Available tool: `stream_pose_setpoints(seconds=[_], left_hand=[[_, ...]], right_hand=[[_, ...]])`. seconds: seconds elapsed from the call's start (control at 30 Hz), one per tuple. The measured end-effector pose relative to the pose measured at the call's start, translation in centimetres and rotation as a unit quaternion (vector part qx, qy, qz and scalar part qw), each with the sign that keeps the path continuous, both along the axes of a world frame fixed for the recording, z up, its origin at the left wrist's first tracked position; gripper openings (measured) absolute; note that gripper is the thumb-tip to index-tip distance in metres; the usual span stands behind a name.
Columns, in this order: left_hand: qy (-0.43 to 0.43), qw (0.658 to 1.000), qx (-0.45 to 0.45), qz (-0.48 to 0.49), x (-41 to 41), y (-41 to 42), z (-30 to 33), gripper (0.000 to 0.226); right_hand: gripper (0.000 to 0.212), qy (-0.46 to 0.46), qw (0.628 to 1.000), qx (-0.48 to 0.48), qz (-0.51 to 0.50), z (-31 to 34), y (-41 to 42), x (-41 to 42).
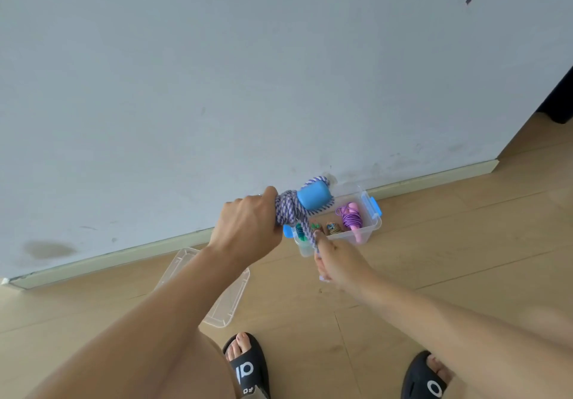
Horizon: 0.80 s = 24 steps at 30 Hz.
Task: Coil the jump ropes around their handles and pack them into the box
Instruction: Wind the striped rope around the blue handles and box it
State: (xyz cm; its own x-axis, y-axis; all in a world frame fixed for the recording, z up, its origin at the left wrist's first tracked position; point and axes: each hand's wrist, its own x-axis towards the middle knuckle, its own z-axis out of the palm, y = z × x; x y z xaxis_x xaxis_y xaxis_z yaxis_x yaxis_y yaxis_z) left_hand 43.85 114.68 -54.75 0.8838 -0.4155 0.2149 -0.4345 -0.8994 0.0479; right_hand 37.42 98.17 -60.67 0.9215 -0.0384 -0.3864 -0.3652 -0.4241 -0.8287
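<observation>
My left hand (248,226) grips a bundle of blue handles (313,198) with a purple-and-white rope (286,209) wound around them, held in the air above the box. My right hand (336,260) pinches the loose end of that rope, which runs taut down from the coil. Below and behind, a clear plastic box (372,223) with blue latches sits on the floor against the wall. Inside it lie a coiled purple rope with pink handles (353,219) and other coiled ropes, partly hidden by the rope and my hands.
The box's clear lid (223,302) lies on the wooden floor to the left, partly under my left forearm. A grey wall with a pale skirting board (434,177) runs behind. My feet in black slides (245,364) stand at the bottom.
</observation>
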Motion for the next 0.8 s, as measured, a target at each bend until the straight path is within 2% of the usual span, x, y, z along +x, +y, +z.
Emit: stream_pose_setpoints(seconds=[0.07, 0.13, 0.27, 0.37, 0.43, 0.53, 0.63, 0.7, 0.8], left_hand=[[0.037, 0.999, 0.017, 0.036, 0.7, 0.5, -0.1, 0.014], [0.036, 0.996, 0.078, 0.018, 0.9, 0.7, -0.4, 0.014], [0.023, 0.981, 0.184, -0.054, -0.2, 0.6, -1.4, 0.013], [0.0, 0.975, 0.189, -0.115, -1.6, -0.3, -1.9, 0.014], [0.01, 0.972, 0.175, -0.158, -2.6, -0.9, -2.2, 0.018], [-0.012, 0.964, 0.149, -0.219, -3.6, -1.0, -1.9, 0.02], [-0.029, 0.964, 0.094, -0.249, -3.7, -0.5, -1.8, 0.021], [-0.034, 0.966, 0.037, -0.252, -3.5, -0.3, -1.5, 0.021], [-0.024, 0.974, -0.038, -0.221, -3.0, -0.1, -1.0, 0.02]], right_hand=[[0.059, -0.042, 0.996, -0.071, 0.046, 0.8, 1.2, -2.2], [0.06, -0.129, 0.975, -0.156, 0.086, 2.4, 1.5, -3.2], [0.061, -0.317, 0.891, -0.311, 0.099, 6.0, -0.4, -0.8], [0.062, -0.382, 0.849, -0.352, 0.095, 7.3, -2.2, 1.2], [0.065, -0.37, 0.845, -0.37, 0.115, 7.8, -2.7, 2.1], [0.069, -0.303, 0.87, -0.357, 0.156, 7.4, -3.9, 3.8], [0.07, -0.205, 0.926, -0.255, 0.187, 6.4, -4.8, 4.8], [0.068, -0.144, 0.959, -0.18, 0.162, 5.6, -4.7, 4.9], [0.053, -0.045, 0.983, -0.113, 0.137, 5.8, -4.0, 3.1]])
